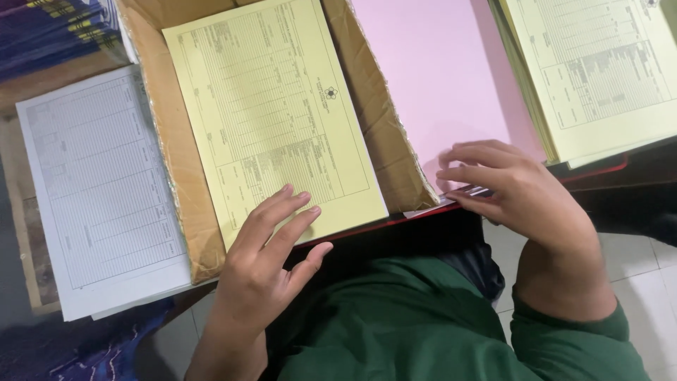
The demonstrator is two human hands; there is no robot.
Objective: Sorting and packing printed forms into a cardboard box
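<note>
Left hand lay flat and open, fingers spread, resting on the near corner of a yellow printed form, gripping nothing. Just beyond those fingers spread the rest of that form, lying on flattened brown cardboard. Further out to the left of that hand sat a stack of white printed forms, well apart from any touch, and past it in the far corner a pile of dark blue booklets, blurred. Right hand curled loosely over the near edge of a pink sheet stack, fingertips bent down onto the edge as if lifting or thumbing a sheet; hard to tell whether a single sheet was actually pinched. Beyond and to the right of that hand stood a thick stack of yellow forms, untouched. Judged from the layout: white, yellow and pink piles set out side by side, one yellow form placed singly under the left palm, the pink sheet apparently not yet drawn off. Most of the stacks appeared full, so plenty left.
</note>
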